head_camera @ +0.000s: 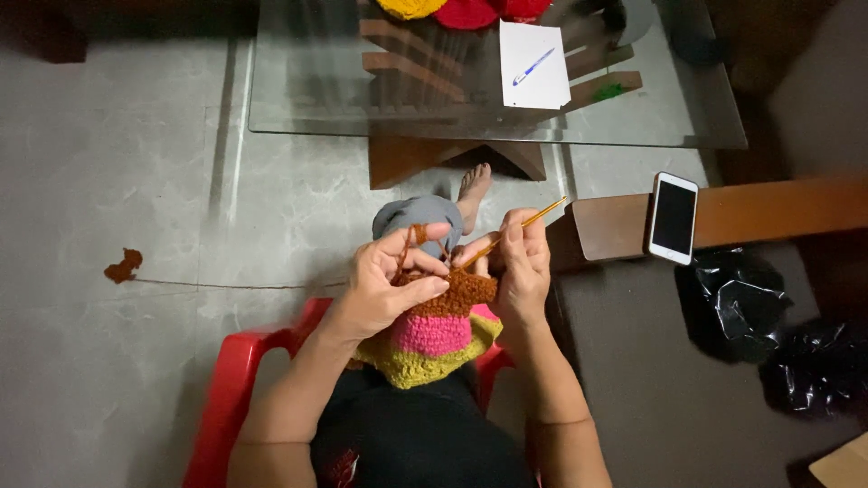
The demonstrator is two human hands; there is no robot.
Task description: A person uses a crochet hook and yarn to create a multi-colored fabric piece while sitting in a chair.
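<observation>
Head view: left hand [384,287] pinches the striped crochet piece [440,327] over the lap, brown yarn [404,248] looped over its fingers. Right hand [522,267] is closed around a crochet hook [515,230]. Phone [674,218] lies on the wooden armrest [778,210].

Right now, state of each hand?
Left hand: closed, pinching the crochet piece, brown yarn looped over its index finger.
Right hand: closed on the crochet hook.
</observation>
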